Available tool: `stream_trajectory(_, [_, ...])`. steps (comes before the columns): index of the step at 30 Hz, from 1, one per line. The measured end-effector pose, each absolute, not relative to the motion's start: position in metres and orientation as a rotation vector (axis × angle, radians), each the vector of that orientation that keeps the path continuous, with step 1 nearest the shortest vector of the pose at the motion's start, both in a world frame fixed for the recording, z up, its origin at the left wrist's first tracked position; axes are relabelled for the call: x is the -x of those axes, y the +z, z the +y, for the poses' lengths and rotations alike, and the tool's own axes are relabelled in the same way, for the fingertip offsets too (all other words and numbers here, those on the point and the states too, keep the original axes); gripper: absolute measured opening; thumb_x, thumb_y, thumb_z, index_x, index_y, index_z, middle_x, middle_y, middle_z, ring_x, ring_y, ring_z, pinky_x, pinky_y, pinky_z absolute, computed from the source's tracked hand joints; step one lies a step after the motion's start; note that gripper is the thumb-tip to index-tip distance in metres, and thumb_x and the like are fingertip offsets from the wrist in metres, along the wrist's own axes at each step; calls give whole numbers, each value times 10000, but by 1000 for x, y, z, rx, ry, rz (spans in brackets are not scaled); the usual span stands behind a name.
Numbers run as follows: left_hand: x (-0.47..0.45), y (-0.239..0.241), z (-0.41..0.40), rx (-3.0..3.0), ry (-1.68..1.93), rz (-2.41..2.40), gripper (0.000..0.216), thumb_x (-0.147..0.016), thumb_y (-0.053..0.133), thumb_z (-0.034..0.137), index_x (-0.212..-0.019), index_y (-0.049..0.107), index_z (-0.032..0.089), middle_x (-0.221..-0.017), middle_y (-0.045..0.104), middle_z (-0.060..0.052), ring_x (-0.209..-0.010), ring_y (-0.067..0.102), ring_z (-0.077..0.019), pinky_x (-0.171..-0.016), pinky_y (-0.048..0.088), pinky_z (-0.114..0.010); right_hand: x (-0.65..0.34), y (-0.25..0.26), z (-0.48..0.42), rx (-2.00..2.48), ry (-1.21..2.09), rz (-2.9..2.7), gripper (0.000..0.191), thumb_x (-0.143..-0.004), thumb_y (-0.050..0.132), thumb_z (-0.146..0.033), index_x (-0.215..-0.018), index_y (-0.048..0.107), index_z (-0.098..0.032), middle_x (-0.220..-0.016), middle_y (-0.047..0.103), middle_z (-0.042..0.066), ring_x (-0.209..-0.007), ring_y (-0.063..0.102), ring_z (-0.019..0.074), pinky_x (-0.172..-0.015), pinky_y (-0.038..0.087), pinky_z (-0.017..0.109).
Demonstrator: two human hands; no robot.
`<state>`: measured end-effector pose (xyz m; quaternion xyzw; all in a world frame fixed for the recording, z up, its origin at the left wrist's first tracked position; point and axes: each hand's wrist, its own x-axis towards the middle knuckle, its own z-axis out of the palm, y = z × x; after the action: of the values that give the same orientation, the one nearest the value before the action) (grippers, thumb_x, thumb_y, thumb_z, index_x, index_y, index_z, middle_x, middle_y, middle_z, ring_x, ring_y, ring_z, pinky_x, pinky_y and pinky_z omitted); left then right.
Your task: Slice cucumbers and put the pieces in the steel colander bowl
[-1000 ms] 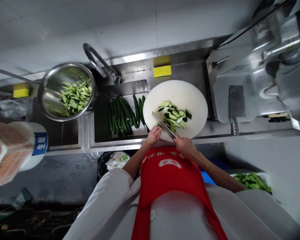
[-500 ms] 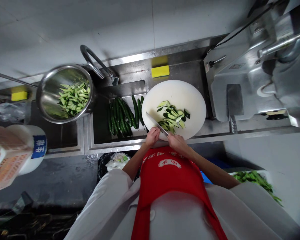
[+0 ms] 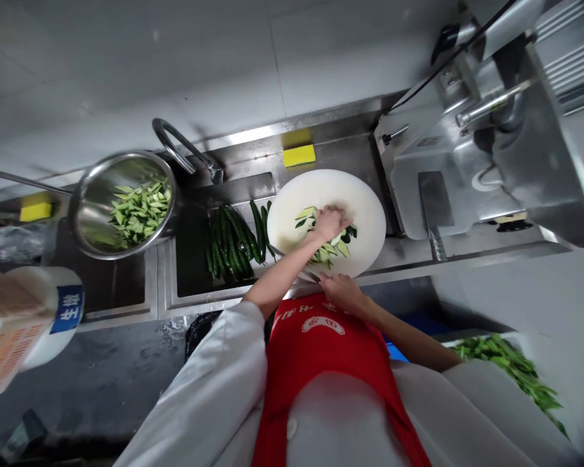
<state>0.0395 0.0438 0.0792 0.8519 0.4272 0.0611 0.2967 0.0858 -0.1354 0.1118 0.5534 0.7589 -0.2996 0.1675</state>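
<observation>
My left hand (image 3: 331, 224) reaches across the white round cutting board (image 3: 367, 211) and lies over the pile of cut cucumber pieces (image 3: 327, 251). Its fingers are stretched out and somewhat spread, touching the pieces and partly hiding them. At the board's near edge, my right hand (image 3: 341, 290) is closed round the handle of a knife (image 3: 310, 275). Its blade points left, partly covered by my left forearm. Whole cucumbers (image 3: 230, 241) lie in the sink just left of the board. Farther left, a steel bowl (image 3: 91, 207) contains many more cut pieces.
A curved faucet (image 3: 180, 146) rises behind the sink. Behind the board is a yellow sponge (image 3: 299, 155). On the right stand a metal machine (image 3: 506, 143) and a cleaver (image 3: 435, 207). A white bucket (image 3: 53, 337) is at left; leafy greens (image 3: 511, 373) are low at right.
My left hand has left the knife's blade side and moved forward onto the cucumber pieces. My right hand has kept the knife, now lower at the board's near edge. The view has shifted slightly.
</observation>
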Motion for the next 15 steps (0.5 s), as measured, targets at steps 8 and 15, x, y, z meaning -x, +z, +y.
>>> stream_trajectory(8, [-50,71,32,-2372,-385,973,310,-791,713,347,-1047,661,181,-1159,604,-121,-1190,458,-353,-1041,280,-564,-93,98,-143,-1705,-911,2122,317,-993,315,-294,-1185,525,-156,-970,698,161,-919,691,262,-785,496,352])
stream_trajectory(15, [-24,85,37,-1934,431,1147,246,-799,683,359,-734,545,166,-692,516,18,-684,509,-132,-721,415,-268,-115,94,-143,-1769,-945,2054,357,-1020,262,-343,-1221,501,-170,-1007,698,139,-952,676,246,-786,457,322])
